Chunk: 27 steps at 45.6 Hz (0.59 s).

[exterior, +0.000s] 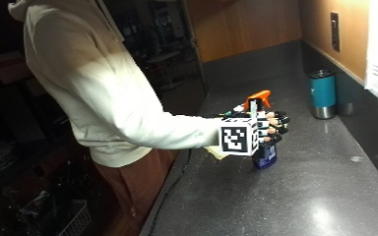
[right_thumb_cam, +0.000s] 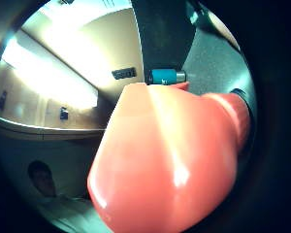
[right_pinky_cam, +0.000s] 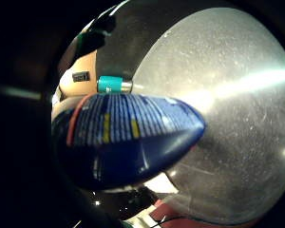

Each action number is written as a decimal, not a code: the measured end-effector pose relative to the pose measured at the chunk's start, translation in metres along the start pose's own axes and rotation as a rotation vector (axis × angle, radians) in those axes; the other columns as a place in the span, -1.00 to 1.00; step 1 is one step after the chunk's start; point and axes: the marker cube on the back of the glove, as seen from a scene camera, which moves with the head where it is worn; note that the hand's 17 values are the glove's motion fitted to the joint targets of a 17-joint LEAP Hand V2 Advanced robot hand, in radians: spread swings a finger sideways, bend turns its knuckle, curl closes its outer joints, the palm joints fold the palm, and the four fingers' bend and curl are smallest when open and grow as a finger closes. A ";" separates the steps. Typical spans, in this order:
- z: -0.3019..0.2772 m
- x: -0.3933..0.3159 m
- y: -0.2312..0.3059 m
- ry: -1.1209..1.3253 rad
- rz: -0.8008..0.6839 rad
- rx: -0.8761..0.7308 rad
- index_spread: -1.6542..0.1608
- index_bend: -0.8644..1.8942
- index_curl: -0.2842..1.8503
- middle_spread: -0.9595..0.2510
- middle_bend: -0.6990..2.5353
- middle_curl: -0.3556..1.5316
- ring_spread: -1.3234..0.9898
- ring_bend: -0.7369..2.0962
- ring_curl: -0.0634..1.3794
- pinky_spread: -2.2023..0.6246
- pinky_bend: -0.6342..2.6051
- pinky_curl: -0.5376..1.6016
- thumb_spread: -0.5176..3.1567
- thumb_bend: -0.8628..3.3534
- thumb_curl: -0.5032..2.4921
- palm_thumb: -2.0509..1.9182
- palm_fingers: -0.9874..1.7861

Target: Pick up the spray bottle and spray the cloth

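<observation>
Blue spray bottle point(exterior: 266, 156) — orange trigger point(exterior: 260, 95)

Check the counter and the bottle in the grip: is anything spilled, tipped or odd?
Nothing stands out. The right hand holds the spray bottle upright above the counter; the teal tumbler stands upright by the wall. No spill shows.

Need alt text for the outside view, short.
A person in a light hoodie stands at a dark countertop, their gloved right hand gripping a blue spray bottle with an orange trigger head, held upright at the counter surface. A teal tumbler stands farther back near the wall; a pale cloth edge shows just behind the hand.
</observation>
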 end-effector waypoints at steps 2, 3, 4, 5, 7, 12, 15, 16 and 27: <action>0.000 -0.003 -0.003 0.009 -0.005 0.004 0.43 -0.16 -0.47 0.40 -0.37 -0.24 0.09 -0.20 -0.53 0.64 -0.42 -0.23 -0.23 -0.61 -0.42 0.36 0.12; 0.000 -0.005 -0.004 0.011 -0.007 0.004 0.43 -0.16 -0.47 0.39 -0.37 -0.24 0.08 -0.20 -0.54 0.64 -0.42 -0.24 -0.23 -0.61 -0.42 0.36 0.15; 0.000 -0.006 -0.004 0.011 -0.009 0.002 0.44 -0.15 -0.46 0.39 -0.37 -0.24 0.08 -0.20 -0.54 0.63 -0.44 -0.24 -0.23 -0.60 -0.41 0.36 0.17; 0.001 -0.007 -0.005 0.010 -0.011 0.000 0.44 -0.15 -0.45 0.39 -0.37 -0.24 0.08 -0.21 -0.53 0.63 -0.45 -0.24 -0.23 -0.60 -0.42 0.37 0.20; 0.001 -0.009 -0.007 0.010 -0.013 -0.003 0.45 -0.12 -0.43 0.39 -0.37 -0.23 0.07 -0.21 -0.53 0.63 -0.47 -0.24 -0.23 -0.60 -0.41 0.37 0.26; 0.004 -0.010 -0.013 0.021 -0.014 0.005 0.49 -0.11 -0.40 0.40 -0.37 -0.22 0.05 -0.22 -0.51 0.61 -0.51 -0.25 -0.23 -0.60 -0.41 0.39 0.37; 0.008 -0.012 -0.013 0.013 -0.004 -0.021 0.51 -0.13 -0.39 0.39 -0.35 -0.22 0.03 -0.22 -0.50 0.60 -0.52 -0.26 -0.24 -0.60 -0.41 0.41 0.44; 0.009 -0.014 -0.013 0.009 0.000 -0.032 0.52 -0.14 -0.39 0.40 -0.35 -0.21 0.03 -0.22 -0.49 0.59 -0.52 -0.26 -0.24 -0.60 -0.41 0.41 0.46; 0.030 -0.029 -0.020 0.107 -0.013 -0.110 0.60 -0.15 -0.34 0.38 -0.30 -0.17 0.01 -0.18 -0.42 0.51 -0.49 -0.24 -0.29 -0.58 -0.35 0.50 0.66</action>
